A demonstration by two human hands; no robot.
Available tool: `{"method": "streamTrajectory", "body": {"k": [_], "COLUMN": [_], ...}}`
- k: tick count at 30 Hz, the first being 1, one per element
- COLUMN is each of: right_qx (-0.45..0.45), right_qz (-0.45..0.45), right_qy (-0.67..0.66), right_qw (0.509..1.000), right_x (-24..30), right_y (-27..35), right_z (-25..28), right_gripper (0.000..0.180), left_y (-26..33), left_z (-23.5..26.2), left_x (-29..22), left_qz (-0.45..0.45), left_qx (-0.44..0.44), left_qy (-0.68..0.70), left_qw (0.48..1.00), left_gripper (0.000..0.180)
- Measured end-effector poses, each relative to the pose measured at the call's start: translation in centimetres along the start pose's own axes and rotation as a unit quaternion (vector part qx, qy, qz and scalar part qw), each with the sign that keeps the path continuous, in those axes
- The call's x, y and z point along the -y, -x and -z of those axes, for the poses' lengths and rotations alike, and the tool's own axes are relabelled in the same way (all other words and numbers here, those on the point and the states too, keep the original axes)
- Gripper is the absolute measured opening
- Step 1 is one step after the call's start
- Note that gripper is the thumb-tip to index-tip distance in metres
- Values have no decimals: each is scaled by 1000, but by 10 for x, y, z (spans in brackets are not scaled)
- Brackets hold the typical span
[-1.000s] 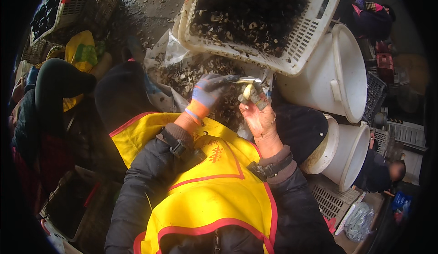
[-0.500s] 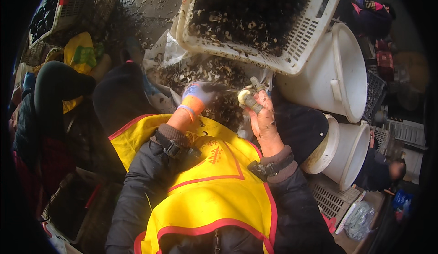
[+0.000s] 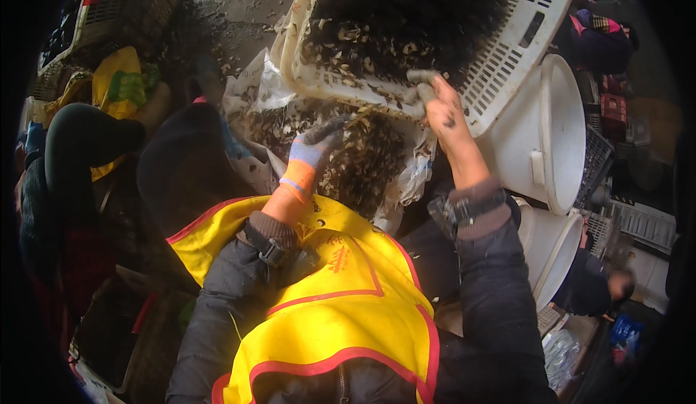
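My left hand point(image 3: 316, 147), in a purple-grey and orange glove with dark fingertips, is closed over a heap of shells point(image 3: 370, 150). A thin brownish thing shows at its fingertips; I cannot make out what it is. The heap lies in a white plastic sack point(image 3: 246, 99) in front of me. My right hand point(image 3: 444, 106), bare with grey covers on some fingers, reaches to the near side of a white slotted crate point(image 3: 500, 59). Its fingers are stretched out and slightly apart, and nothing shows in them. Dark shells point(image 3: 399, 23) fill the crate.
Two white buckets point(image 3: 562, 135) lean on their sides at my right, below the crate. Another crate point(image 3: 123, 5) stands at the far left, near a yellow bag point(image 3: 119, 77). Another person's bent leg point(image 3: 87, 143) is at my left. Other people sit at the right edge.
My right hand has moved away from my left, up and right to the crate's edge. The pale morsel at its fingers no longer shows. My left hand has shifted only slightly.
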State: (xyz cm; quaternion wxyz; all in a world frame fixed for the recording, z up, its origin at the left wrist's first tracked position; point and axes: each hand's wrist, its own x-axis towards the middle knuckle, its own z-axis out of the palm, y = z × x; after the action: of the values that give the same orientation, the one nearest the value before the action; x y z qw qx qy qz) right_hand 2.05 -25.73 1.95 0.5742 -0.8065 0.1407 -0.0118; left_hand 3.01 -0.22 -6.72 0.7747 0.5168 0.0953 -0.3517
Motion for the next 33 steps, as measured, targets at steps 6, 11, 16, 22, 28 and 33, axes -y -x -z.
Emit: {"method": "streamTrajectory", "body": {"k": [6, 11, 16, 22, 28, 33], "right_qx": [-21, 84, 158, 58, 149, 176], "right_qz": [180, 24, 57, 63, -30, 2], "right_qy": [513, 490, 584, 500, 590, 591], "right_qw": [839, 867, 795, 862, 793, 787], "right_x": [-61, -66, -60, -60, -59, -67], "right_y": [-109, -130, -111, -118, -136, -124], "right_z": [-21, -12, 40, 12, 3, 26], "right_gripper": [44, 63, 42, 46, 57, 57], "left_y": [-8, -13, -11, -5, -9, -19], "left_z": [-3, -6, -7, -5, -1, 5], "left_x": [4, 3, -3, -12, 20, 42], "left_qz": [-44, -62, -41, 0, 45, 27], "left_qx": [2, 24, 11, -4, 32, -2], "left_qy": [5, 47, 45, 46, 11, -14], "left_qw": [999, 997, 998, 999, 998, 1000], "left_gripper": [32, 29, 30, 32, 35, 33]}}
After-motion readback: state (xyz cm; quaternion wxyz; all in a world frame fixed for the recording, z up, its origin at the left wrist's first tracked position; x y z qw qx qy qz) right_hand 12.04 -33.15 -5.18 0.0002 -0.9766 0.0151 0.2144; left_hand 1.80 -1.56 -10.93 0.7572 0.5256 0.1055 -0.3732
